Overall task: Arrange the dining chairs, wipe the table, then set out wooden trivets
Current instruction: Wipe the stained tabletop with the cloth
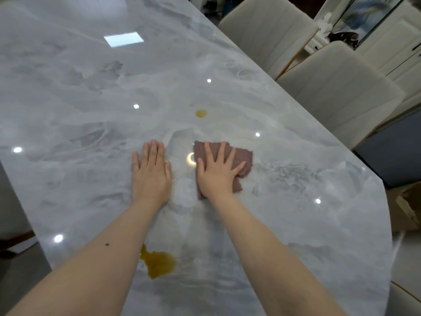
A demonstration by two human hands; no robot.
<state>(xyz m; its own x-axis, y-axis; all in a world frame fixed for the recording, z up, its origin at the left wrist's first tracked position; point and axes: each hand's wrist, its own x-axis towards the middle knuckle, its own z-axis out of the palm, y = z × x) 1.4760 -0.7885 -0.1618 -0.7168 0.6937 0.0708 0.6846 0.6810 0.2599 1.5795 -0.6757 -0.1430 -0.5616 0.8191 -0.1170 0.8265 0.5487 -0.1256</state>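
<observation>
Table (91,87): glossy grey-white marble pattern, ceiling lights reflected as bright spots across it, rounded corner at the near right.

Cloth (245,157): mauve, folded, lying flat on the table near its middle, under the right hand.

Right hand (217,173): fingers spread wide, palm pressed down on the cloth; pinning it rather than gripping.

Left hand (151,172): flat on the bare table just beside the cloth, fingers together and extended, holding nothing.

Spills: small amber spot (201,113) beyond the hands; larger amber puddle (159,264) near the front edge, partly behind the left forearm. Both untouched by the cloth.

Chairs (339,92): two pale upholstered ones, backs close against the table's right side, in a row; that side looks arranged. Other sides mostly out of view.

Trivets: none in view.

Progress, as a judgement: chair step seemingly done on the visible side; wiping under way and far from finished, with both spills left; trivets not yet set out.

Room: white panelled cabinet (387,42) behind the chairs, dark framed panel beside it, brown cardboard box (407,206) on the floor at the right.
</observation>
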